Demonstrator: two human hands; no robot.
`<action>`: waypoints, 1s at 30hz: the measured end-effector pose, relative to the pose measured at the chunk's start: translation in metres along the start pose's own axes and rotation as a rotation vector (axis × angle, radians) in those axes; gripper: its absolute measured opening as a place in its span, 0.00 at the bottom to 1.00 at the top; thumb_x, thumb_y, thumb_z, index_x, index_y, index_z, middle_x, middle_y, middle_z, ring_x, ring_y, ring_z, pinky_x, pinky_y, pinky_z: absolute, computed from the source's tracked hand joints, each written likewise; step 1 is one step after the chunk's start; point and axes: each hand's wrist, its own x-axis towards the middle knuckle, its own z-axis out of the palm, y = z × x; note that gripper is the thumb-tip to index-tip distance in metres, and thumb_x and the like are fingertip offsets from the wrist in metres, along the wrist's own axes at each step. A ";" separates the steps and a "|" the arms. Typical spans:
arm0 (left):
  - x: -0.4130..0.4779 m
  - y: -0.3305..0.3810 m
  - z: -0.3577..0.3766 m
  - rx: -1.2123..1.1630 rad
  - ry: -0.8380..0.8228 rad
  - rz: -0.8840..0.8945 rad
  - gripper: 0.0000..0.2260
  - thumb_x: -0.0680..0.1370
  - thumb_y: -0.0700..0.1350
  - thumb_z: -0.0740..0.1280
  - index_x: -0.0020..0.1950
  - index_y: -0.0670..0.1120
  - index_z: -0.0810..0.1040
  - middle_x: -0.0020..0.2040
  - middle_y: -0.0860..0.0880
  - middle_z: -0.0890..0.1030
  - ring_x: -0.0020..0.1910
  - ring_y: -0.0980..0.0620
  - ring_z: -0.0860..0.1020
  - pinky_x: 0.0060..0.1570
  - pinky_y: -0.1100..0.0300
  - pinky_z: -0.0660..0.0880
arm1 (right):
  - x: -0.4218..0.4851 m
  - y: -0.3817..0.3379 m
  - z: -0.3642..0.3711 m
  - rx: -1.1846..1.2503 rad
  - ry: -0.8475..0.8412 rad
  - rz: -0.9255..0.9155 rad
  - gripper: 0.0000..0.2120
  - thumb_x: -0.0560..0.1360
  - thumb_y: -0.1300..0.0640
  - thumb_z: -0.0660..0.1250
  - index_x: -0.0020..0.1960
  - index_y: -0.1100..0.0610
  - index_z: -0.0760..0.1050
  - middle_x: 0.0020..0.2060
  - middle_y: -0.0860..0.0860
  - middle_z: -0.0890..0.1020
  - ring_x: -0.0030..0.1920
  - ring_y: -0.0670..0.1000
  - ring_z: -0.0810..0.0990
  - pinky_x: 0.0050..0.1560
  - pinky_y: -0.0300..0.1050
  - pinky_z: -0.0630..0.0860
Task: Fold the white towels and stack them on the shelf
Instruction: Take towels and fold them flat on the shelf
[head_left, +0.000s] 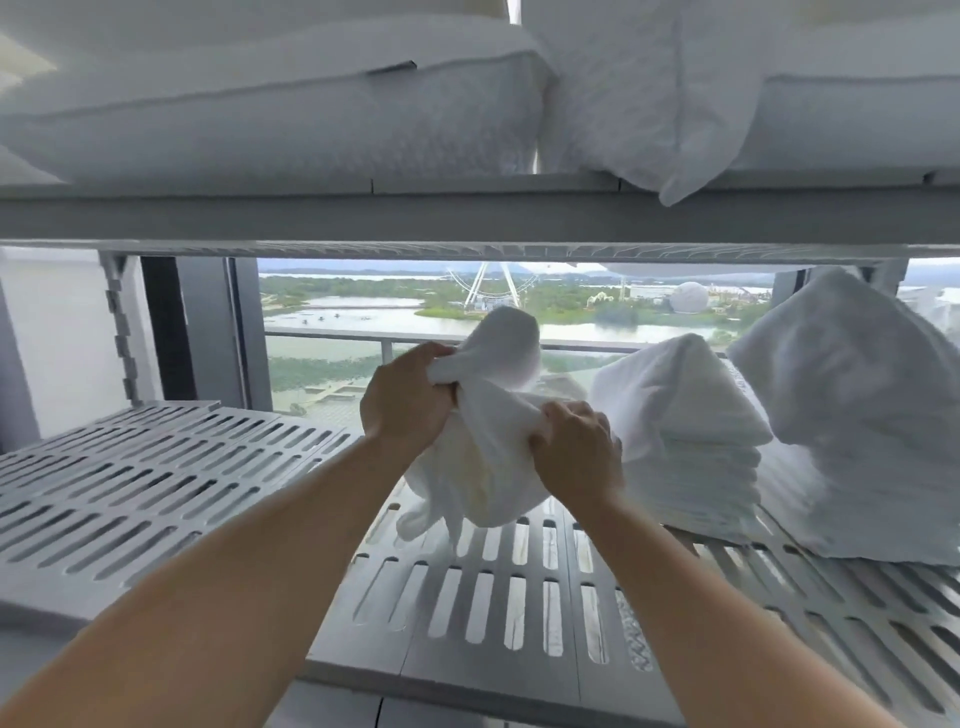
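A crumpled white towel (485, 457) hangs bunched above the grey slotted shelf (493, 608), its lower end brushing the slats. My left hand (408, 402) grips its upper part, where a fold bulges up. My right hand (579, 449) pinches the cloth a little lower and to the right. Just right of my hands stands a stack of folded white towels (691, 447) on the same shelf. A looser heap of white towels (862, 415) lies further right.
The upper shelf (467, 215) hangs low overhead and carries white pillows (270, 104). The slotted shelf runs left (130, 483) with bare slats. Behind it is a window with a balcony rail (322, 335). A notched upright (122, 332) stands at back left.
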 end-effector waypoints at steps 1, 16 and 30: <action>-0.002 -0.004 0.000 -0.013 -0.017 -0.006 0.16 0.72 0.49 0.66 0.58 0.63 0.80 0.48 0.58 0.84 0.49 0.49 0.81 0.39 0.59 0.69 | 0.000 0.001 0.002 0.003 -0.019 0.006 0.13 0.76 0.55 0.61 0.59 0.54 0.76 0.58 0.56 0.78 0.60 0.60 0.73 0.60 0.57 0.73; 0.039 -0.071 -0.017 -0.122 -0.121 0.068 0.16 0.73 0.50 0.68 0.59 0.62 0.81 0.51 0.59 0.85 0.52 0.51 0.81 0.50 0.51 0.79 | 0.022 -0.039 0.048 0.245 0.164 -0.133 0.07 0.78 0.64 0.61 0.53 0.59 0.76 0.52 0.56 0.80 0.54 0.58 0.74 0.53 0.51 0.73; 0.086 -0.228 -0.092 -0.072 -0.490 0.102 0.12 0.71 0.48 0.75 0.54 0.56 0.84 0.49 0.53 0.85 0.51 0.49 0.82 0.47 0.58 0.74 | 0.025 -0.124 0.129 0.259 -0.041 -0.049 0.13 0.72 0.70 0.59 0.44 0.59 0.81 0.59 0.56 0.79 0.61 0.56 0.74 0.60 0.41 0.67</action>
